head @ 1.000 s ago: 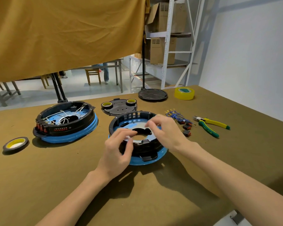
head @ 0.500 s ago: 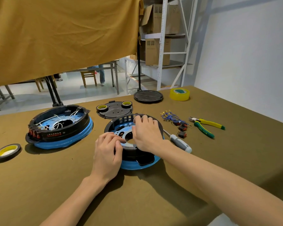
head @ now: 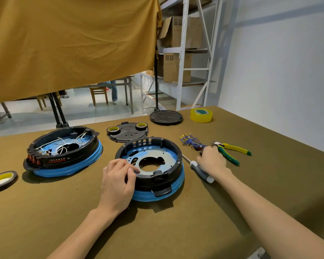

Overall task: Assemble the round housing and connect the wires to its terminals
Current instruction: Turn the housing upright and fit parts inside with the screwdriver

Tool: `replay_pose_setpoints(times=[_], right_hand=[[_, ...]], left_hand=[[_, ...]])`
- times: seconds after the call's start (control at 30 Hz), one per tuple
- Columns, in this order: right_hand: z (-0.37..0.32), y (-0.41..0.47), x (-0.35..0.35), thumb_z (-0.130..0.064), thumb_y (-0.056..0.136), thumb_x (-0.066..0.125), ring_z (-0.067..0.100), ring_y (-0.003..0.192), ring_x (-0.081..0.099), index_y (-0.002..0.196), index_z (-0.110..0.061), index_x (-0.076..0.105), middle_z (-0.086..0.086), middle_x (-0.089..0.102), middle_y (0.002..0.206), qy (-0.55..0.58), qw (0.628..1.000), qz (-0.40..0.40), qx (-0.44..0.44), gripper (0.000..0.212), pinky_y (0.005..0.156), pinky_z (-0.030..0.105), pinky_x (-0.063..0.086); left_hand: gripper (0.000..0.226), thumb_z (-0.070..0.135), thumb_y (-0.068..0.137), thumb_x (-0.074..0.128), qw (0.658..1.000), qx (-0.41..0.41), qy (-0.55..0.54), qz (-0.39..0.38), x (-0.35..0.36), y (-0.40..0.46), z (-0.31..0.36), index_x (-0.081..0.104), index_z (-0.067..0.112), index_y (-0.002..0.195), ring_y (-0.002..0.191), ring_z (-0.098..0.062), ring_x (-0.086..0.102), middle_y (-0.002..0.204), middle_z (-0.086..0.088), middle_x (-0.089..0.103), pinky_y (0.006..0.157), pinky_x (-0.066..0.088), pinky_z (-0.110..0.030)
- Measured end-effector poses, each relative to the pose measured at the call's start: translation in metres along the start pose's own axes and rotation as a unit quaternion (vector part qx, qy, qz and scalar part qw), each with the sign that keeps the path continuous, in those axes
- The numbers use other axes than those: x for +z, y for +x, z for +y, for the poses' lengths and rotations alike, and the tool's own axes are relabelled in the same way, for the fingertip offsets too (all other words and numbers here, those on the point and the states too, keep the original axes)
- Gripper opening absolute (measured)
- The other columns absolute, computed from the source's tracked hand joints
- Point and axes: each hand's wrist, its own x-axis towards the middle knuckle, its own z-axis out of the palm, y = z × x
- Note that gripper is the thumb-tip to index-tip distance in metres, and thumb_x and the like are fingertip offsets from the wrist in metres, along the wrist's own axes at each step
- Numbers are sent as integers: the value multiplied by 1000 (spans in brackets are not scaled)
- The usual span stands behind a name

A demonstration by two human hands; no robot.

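The round housing (head: 173,176), a black ring on a blue base with a pale blue plate inside, sits at the table's centre. My left hand (head: 119,181) grips its near-left rim, fingers curled over the edge. My right hand (head: 211,160) is to the right of the housing, fingertips down on small dark connectors beside the bundle of blue wires with gold terminals (head: 190,141). Its palm hides what the fingers touch. A screwdriver (head: 201,172) lies under that wrist.
A second housing (head: 64,156) with white wires and red switches stands at the left. Green-yellow pliers (head: 232,149) lie at the right. A black cover plate carrying two tape rolls (head: 127,131), a black lid (head: 166,116), yellow tape (head: 201,114) and another roll (head: 2,179) are around.
My right hand left the housing's inside and moved right to the connectors by the wires. My left hand stayed on the near-left rim. The camera tilted up a little.
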Motion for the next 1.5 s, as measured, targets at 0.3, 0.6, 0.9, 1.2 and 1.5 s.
replay_pose_setpoints(times=[0.3,0.6,0.9,1.2,1.5], right_hand=[[2,0,-3,-19,96,67,30,92,66,102,-7,60,15,67,106,71,997,-26,7,15,65,36,52],[-35,-21,-26,-31,90,78,5,82,63,100,-17,77,-9,71,88,357,912,136,-151,17,69,18,47],[-54,-31,-20,-23,85,82,0,83,60,99,-23,70,-16,66,89,357,907,109,-196,19,63,6,44],[-35,-39,-23,-22,89,78,2,90,63,100,-28,75,-17,68,92,380,898,108,-193,13,73,13,50],[-43,-64,-19,-21,93,72,17,73,69,107,-24,71,-4,67,81,419,882,100,-191,14,69,36,61]], left_hand=[[34,37,96,39,997,-24,-39,-58,-13,7,1,72,30,99,112,5,46,101,18,64,98,28,-15],[46,-12,94,43,980,-111,-113,-122,-40,34,-5,72,24,99,129,-8,52,117,11,67,116,41,-48],[52,67,96,49,960,20,96,-262,6,36,88,63,30,129,102,-6,65,113,14,71,95,54,-36],[41,12,100,61,900,10,47,-434,-49,50,59,65,33,135,126,-4,55,136,17,64,110,44,-27],[44,55,100,52,948,-17,34,-317,-25,36,79,56,33,138,113,-1,60,124,20,63,99,54,-30]])
